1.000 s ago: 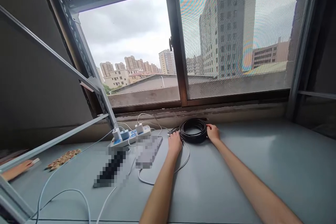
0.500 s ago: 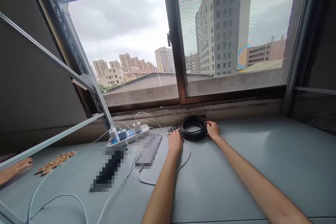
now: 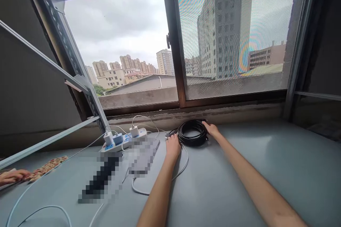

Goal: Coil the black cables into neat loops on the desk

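A coiled black cable [image 3: 192, 144] lies on the grey tabletop below the window. My left hand [image 3: 173, 146] is closed at the coil's left side, its fingers over the cable near a plug-like end. At the coil's upper right, my right hand [image 3: 212, 129] pinches the loops with thumb and fingers. The fingertips of both hands are partly hidden. Beside my left wrist, a thin white cord [image 3: 183, 166] curves across the table.
Left of my hands stand a white power strip [image 3: 140, 134] with several chargers, and two blurred, phone-like objects [image 3: 144, 158] [image 3: 102, 179]. Another person's hand [image 3: 14, 176] touches a patterned reddish-tan object [image 3: 48, 167] at far left. Metal shelf struts [image 3: 50, 136] cross there.
My right hand has shifted from the coil's right side to its upper right edge. The other person's hand has reached the patterned object. The view has shifted slightly.
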A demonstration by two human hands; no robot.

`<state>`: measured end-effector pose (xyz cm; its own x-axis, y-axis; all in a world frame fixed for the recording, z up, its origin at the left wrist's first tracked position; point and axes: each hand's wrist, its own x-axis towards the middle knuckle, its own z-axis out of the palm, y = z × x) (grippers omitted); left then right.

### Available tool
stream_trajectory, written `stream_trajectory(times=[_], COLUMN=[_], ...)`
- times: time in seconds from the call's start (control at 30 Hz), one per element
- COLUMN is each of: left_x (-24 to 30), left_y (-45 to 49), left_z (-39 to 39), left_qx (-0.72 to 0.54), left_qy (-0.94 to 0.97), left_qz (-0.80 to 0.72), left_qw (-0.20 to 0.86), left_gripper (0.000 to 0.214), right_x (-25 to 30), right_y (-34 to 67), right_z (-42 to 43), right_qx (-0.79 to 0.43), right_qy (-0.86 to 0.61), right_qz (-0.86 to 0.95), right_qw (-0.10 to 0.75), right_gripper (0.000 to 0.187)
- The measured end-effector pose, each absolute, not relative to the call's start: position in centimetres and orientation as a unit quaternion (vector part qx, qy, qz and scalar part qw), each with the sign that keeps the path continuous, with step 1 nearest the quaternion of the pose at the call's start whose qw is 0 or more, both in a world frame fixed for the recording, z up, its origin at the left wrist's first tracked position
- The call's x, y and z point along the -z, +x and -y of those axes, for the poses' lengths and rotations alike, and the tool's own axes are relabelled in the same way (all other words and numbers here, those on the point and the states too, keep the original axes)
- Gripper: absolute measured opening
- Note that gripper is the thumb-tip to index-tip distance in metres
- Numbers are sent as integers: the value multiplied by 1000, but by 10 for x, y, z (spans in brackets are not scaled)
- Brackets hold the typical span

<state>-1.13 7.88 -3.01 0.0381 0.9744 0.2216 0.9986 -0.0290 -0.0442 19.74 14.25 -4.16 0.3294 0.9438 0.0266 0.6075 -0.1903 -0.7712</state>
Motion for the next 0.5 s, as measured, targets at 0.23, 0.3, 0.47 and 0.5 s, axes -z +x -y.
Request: stream_trajectory(times=[0.23, 0.3, 0.47, 0.5], left_x=[29, 30, 31, 31], left_y=[-11, -11, -11, -10], left_z=[-79, -79, -80, -80], left_qx=[61, 61, 59, 59], left_qy=[-711, -710, -710, -711], left_qz=[695, 695, 696, 695], left_qw=[89, 89, 91, 90], left_gripper=[34, 35, 34, 33], right_x=[26, 23, 21, 22], right_y=[193, 184, 163, 162], right_z=[-148, -151, -157, -158], right_qx=[-291, -267, -195, -189], right_qy=[-736, -755, -790, -790], right_qz=[580, 576, 566, 568], right_qw=[193, 165, 132, 130], right_gripper=[32, 33, 36, 36])
